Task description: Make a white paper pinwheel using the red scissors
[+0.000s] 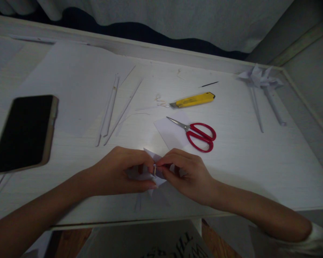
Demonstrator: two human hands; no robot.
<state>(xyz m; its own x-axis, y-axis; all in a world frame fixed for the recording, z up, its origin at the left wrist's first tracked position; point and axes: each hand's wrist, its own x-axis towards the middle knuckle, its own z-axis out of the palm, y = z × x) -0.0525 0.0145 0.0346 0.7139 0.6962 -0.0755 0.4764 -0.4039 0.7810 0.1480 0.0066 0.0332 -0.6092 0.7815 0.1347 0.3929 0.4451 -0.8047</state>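
Dim light, soft glare on the table (141,134), faint shadows, dark upper-right corner

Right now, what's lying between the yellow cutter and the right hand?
The red-handled scissors, partly over a white paper piece, lie between the yellow cutter and the right hand in the head view.

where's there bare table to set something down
Widest: white tabletop right of the red-handled scissors, between paper pinwheels and right forearm. Smaller: between yellow utility knife and pinwheels. Crowded: beyond the left forearm, with smartphone, paper sheet and rolled paper sticks.
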